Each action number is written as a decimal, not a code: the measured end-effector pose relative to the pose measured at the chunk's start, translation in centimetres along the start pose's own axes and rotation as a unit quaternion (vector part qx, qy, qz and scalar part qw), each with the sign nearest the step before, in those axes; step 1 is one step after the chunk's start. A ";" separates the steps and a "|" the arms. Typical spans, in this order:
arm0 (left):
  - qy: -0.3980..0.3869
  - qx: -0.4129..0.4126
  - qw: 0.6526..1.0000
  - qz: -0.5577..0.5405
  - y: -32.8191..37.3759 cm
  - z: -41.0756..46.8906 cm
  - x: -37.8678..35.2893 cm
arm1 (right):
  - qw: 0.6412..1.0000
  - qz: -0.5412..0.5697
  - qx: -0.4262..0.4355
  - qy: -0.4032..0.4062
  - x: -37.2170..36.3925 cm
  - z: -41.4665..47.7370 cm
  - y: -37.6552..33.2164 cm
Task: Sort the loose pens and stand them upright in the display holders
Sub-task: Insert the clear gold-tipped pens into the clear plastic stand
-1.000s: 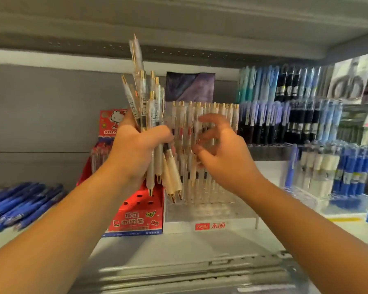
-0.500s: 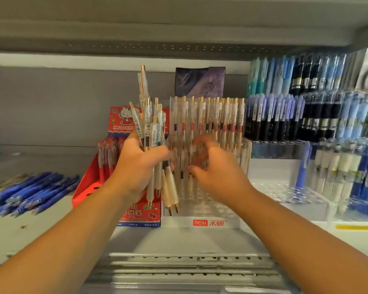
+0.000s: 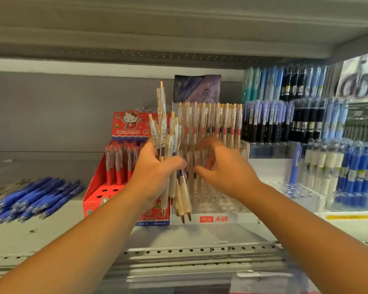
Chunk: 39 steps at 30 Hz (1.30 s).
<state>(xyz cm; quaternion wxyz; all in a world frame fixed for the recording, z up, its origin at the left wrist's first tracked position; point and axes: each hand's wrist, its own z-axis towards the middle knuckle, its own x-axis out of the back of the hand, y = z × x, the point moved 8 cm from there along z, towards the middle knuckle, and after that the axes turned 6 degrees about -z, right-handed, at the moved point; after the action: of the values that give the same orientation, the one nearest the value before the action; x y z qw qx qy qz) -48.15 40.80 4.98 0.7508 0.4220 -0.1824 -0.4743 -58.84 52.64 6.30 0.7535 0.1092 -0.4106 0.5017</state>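
My left hand (image 3: pixel 157 172) grips a bundle of cream pens with gold clips (image 3: pixel 168 141), held upright in front of the clear display holder (image 3: pixel 219 218). Their tips hang below my fist near the holder's front edge. The holder's back rows are filled with the same cream pens (image 3: pixel 212 122); its front holes stand bare. My right hand (image 3: pixel 223 168) reaches into the holder with fingers curled loosely among the standing pens; blur hides whether it pinches one.
A red Hello Kitty box (image 3: pixel 123 187) of red pens stands left of the holder. Loose blue pens (image 3: pixel 34 198) lie on the shelf at far left. Racks of blue and black pens (image 3: pixel 295 115) and a holder of blue and white pens (image 3: pixel 344 168) fill the right. A shelf hangs overhead.
My left hand has lowered the bundle a little and kept it beside the holder. My right hand has pushed further in among the standing pens. The view has shifted slightly.
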 end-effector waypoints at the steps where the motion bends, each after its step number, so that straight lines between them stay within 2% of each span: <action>1: -0.002 -0.001 1.000 0.004 -0.1 0.0 0.0 | 0.999 0.030 0.004 0.033 0.9 0.0 -0.1; 3: -0.003 -0.004 1.000 0.010 -0.3 0.2 -0.1 | 0.981 0.188 -0.004 0.045 1.8 0.0 -0.4; 5: -0.001 -0.007 1.000 0.007 -0.3 0.3 -0.1 | 0.922 0.380 -0.014 -0.067 0.6 -0.1 -1.6; 6: 0.000 -0.012 1.000 0.005 -0.3 0.4 0.0 | 0.893 0.434 -0.014 -0.120 0.1 -0.4 -2.2; 7: 0.001 -0.017 1.000 0.005 -0.1 0.4 0.0 | 0.878 0.454 -0.007 -0.152 -0.1 -0.6 -2.7; 13: 0.027 0.012 1.000 0.002 -0.9 0.6 0.5 | 0.864 0.459 0.016 -0.205 -1.0 -1.0 -3.0; 18: 0.017 0.025 0.999 -0.012 -1.4 0.7 0.1 | 0.865 0.470 -0.001 -0.175 -1.7 -1.0 -2.3; 23: 0.021 0.014 1.000 0.006 -1.4 0.6 0.0 | 0.884 0.443 -0.009 -0.146 -1.5 -1.1 -1.4; 26: 0.047 0.009 0.998 0.027 -1.2 0.6 0.8 | 0.903 0.421 -0.005 -0.088 -0.4 -1.0 -0.7; 30: 0.065 0.001 0.997 0.034 -0.9 0.4 1.2 | 0.914 0.405 -0.001 0.034 1.6 -0.9 0.8; 33: 0.064 0.002 0.997 0.040 -0.9 0.3 1.0 | 0.936 0.337 0.007 0.102 2.5 -1.1 1.6; 35: 0.065 0.003 0.997 0.049 -0.8 0.4 1.0 | 0.946 0.300 0.006 0.119 2.6 -1.2 1.9; 39: 0.066 0.002 0.996 0.057 -0.8 0.4 1.0 | 0.944 0.311 -0.002 0.112 2.1 -1.0 2.3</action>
<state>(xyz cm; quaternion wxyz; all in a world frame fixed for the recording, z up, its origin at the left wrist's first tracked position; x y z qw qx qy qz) -48.36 39.65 4.45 0.7861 0.4432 -0.1573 -0.4012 -59.97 55.70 6.65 0.6015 -0.0827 -0.3382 0.7190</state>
